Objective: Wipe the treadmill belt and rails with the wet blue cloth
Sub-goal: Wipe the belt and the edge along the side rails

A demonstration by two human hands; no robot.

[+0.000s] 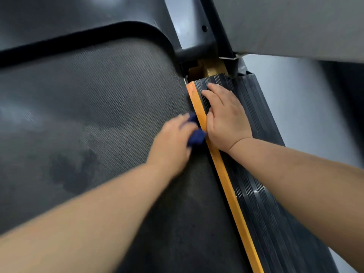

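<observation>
The left hand (173,140) looks blurry. Its fingers are bent over the blue cloth (196,137) and hold it in a bunch. The cloth pokes out on the right side of this hand, by the fingertips and by the thumb. It sits on the belt (88,99), right at the belt's edge. It touches the orange strip (226,180) that runs beside it.

Just right of the cloth, across the orange strip, is the right hand (226,119). This hand is flat, palm down, with its fingers straight and close together. It holds nothing. It rests on the black rail (262,194), and its thumb side lies against the orange strip. The two hands are very near each other, with the cloth between them.

To the left of the left hand the belt is dark grey with a fine dotted pattern. Near the left arm there is a darker patch (72,170) that looks damp. Past the fingertips of the left hand, a smooth black cover (59,20) goes across the far end of the belt. Past the fingertips of the right hand the rail ends, and a grey post (189,22) rises there. The rail has thin lines along it and looks shiny. To the right of the right hand, past the rail, is a pale grey floor (295,107).
</observation>
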